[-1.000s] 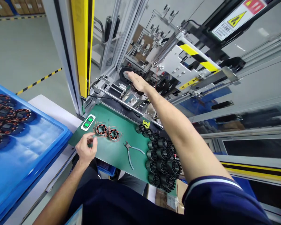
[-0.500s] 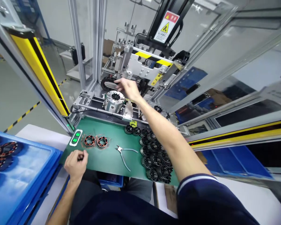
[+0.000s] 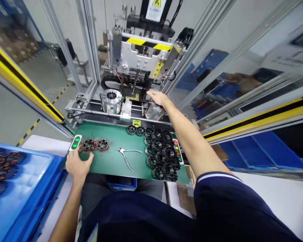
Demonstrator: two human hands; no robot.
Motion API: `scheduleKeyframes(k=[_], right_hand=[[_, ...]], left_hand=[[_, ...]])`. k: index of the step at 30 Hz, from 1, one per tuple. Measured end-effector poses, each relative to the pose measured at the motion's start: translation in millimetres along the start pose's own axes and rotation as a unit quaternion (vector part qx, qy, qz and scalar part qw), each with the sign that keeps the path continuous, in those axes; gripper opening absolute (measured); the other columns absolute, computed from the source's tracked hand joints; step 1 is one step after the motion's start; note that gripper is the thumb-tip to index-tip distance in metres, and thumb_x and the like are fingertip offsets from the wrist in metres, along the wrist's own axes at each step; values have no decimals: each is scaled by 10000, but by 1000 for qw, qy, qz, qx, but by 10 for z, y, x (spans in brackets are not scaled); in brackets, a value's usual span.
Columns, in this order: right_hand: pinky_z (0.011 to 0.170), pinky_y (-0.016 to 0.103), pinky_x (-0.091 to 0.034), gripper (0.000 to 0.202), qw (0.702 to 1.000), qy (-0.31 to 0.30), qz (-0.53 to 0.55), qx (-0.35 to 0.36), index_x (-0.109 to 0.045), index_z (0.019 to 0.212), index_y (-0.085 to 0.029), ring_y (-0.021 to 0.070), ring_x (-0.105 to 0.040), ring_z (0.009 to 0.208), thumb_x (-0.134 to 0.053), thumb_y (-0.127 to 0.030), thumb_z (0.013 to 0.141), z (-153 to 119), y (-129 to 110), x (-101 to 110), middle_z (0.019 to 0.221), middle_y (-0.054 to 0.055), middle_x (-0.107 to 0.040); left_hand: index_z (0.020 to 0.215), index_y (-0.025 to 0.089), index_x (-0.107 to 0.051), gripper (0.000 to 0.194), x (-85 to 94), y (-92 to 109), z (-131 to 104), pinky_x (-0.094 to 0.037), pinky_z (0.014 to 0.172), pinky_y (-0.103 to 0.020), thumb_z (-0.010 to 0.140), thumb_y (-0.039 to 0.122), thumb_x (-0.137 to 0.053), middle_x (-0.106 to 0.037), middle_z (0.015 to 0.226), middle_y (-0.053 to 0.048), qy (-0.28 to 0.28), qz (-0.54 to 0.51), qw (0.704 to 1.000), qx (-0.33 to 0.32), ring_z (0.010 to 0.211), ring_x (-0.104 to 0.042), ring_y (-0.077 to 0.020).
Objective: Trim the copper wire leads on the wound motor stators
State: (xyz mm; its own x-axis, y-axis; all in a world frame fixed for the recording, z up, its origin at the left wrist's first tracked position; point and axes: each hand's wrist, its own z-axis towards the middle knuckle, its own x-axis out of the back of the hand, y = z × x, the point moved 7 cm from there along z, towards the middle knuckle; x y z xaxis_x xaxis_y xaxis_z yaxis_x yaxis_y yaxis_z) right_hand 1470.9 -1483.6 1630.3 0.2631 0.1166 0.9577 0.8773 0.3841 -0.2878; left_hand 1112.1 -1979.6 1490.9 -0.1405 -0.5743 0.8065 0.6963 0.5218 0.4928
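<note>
My left hand [image 3: 78, 165] is over the left edge of the green work mat [image 3: 116, 166], thumb and fingers apart, with nothing in it. Its fingers reach the near end of a white panel with green buttons [image 3: 76, 143]. Close by lie two copper-wound stators [image 3: 88, 145] with loose wire ends. My right hand [image 3: 158, 98] reaches over the right metal fixture [image 3: 154, 112], fingers stretched out and partly hidden. What sits in that fixture's top is covered by the hand. The left metal fixture [image 3: 111, 104] carries a black slotted core [image 3: 111, 95].
Diagonal cutters [image 3: 126, 154] lie mid-mat. Several black stator cores [image 3: 158, 145] stand in rows at the right, before a button panel [image 3: 177, 151]. Machine tooling [image 3: 143, 55] hangs behind the fixtures. Yellow-black guard posts [image 3: 22, 77] flank the station. A blue tray [image 3: 27, 188] holds wound stators.
My right hand has moved right, from above the left fixture to the right one. My left hand has uncurled and moved up to the green-button panel. The view has shifted.
</note>
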Motion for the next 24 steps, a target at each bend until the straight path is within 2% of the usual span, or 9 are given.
scheduleKeyframes(k=[3, 6, 9, 12, 15, 17, 19, 21, 24], right_hand=[[1241, 612, -479, 755, 997, 72, 6, 19, -758, 1459, -160, 397, -656, 1381, -333, -699, 1145, -194, -246, 231, 1480, 228, -766], [1293, 644, -404, 657, 984, 156, 15, 80, -780, 1382, -127, 391, -613, 1405, -362, -577, 1149, -546, -593, 454, 1466, 246, -756], [1242, 547, -473, 610, 959, 229, 41, 162, -821, 1275, -163, 327, -651, 1316, -356, -539, 1154, -1135, -874, 601, 1344, 193, -809], [1268, 459, -469, 617, 934, 287, 63, 202, -836, 1211, -223, 258, -690, 1271, -346, -595, 1160, -1982, -859, 683, 1274, 135, -840], [1301, 524, -464, 654, 907, 380, 83, 162, -831, 1053, -257, 287, -756, 1166, -320, -656, 1140, -2997, -447, 695, 1089, 126, -847], [1148, 552, -586, 598, 864, 483, 135, 42, -807, 1006, -287, 326, -792, 1059, -334, -631, 1128, -3680, 83, 578, 961, 125, -820], [1025, 560, -630, 551, 833, 513, 177, -109, -780, 1024, -329, 347, -799, 981, -321, -620, 1113, -4189, 632, 219, 945, 136, -813], [916, 579, -629, 469, 840, 478, 207, -155, -743, 978, -317, 360, -763, 881, -437, -666, 1045, -4437, 971, -235, 888, 121, -793], [781, 528, -585, 391, 870, 431, 215, -106, -703, 918, -333, 335, -670, 798, -559, -695, 948, -4543, 1154, -780, 816, 81, -766]], left_hand=[[1389, 163, -781, 722, -10, 101, 37, -540, 1063, -576, 878, 673, -776, -738, 1334, -225, -54, 4, 998, -17, 1271, -692, -493], [1445, 184, -766, 758, -43, 135, 123, -583, 1074, -542, 856, 656, -835, -731, 1381, -211, -86, -18, 996, -11, 1243, -739, -457], [1521, 243, -722, 729, -118, 103, 241, -594, 1110, -531, 886, 572, -870, -711, 1490, -173, -101, -69, 992, 14, 1248, -758, -404], [1465, 200, -715, 631, -178, 28, 357, -569, 1167, -576, 949, 529, -869, -727, 1468, -158, -93, -145, 983, 58, 1273, -738, -356], [1381, 167, -705, 523, -136, -17, 462, -615, 1079, -528, 1069, 585, -743, -760, 1315, -126, -59, -256, 960, 100, 1160, -745, -280], [1309, 168, -701, 545, -44, 13, 489, -640, 915, -431, 1111, 671, -627, -766, 1176, -97, -40, -354, 928, 106, 964, -738, -220], [1241, 184, -679, 611, 78, 74, 431, -605, 770, -349, 1094, 761, -538, -760, 1080, -76, -37, -455, 884, 99, 803, -686, -173], [1176, 211, -652, 617, 198, 142, 262, -564, 701, -296, 1006, 798, -570, -760, 1052, -69, -52, -546, 831, 90, 754, -657, -149], [1136, 231, -655, 556, 303, 256, -153, -541, 658, -251, 826, 671, -794, -754, 1023, -49, -120, -641, 753, 85, 705, -623, -121]])
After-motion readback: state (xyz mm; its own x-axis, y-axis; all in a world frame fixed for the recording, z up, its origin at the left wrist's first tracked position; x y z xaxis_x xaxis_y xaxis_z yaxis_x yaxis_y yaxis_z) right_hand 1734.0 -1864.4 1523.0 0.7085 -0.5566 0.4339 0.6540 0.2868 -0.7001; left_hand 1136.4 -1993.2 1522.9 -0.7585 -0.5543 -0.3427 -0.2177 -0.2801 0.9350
